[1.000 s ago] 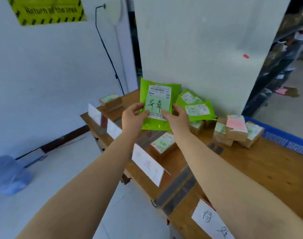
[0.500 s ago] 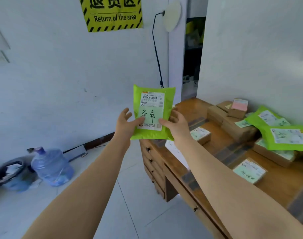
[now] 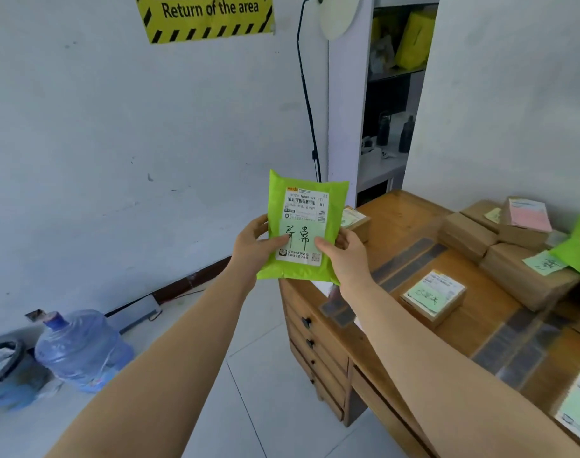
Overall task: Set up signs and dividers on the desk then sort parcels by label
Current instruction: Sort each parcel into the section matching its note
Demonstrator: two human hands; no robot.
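Note:
A bright green mailer bag (image 3: 275,206) with a white shipping label and handwritten characters is held upright in front of me, over the left end of the wooden desk (image 3: 401,213). My left hand (image 3: 253,251) grips its left edge and my right hand (image 3: 346,256) grips its lower right side, thumbs on the label. Dark tape dividers (image 3: 404,262) cross the desktop. A small labelled box (image 3: 432,297) lies between two dividers. Several brown boxes (image 3: 467,236) and another green mailer (image 3: 576,249) are stacked along the far wall.
A small carton (image 3: 356,219) sits at the desk's left end behind the mailer. Desk drawers (image 3: 315,342) face the tiled floor. A blue water jug (image 3: 80,348) and a bin (image 3: 4,368) stand by the left wall. A yellow "Return of the area" sign (image 3: 209,14) hangs above.
My view has swung left from the desk's middle toward its left end and the wall. Both hands keep the green mailer, carried left with the view.

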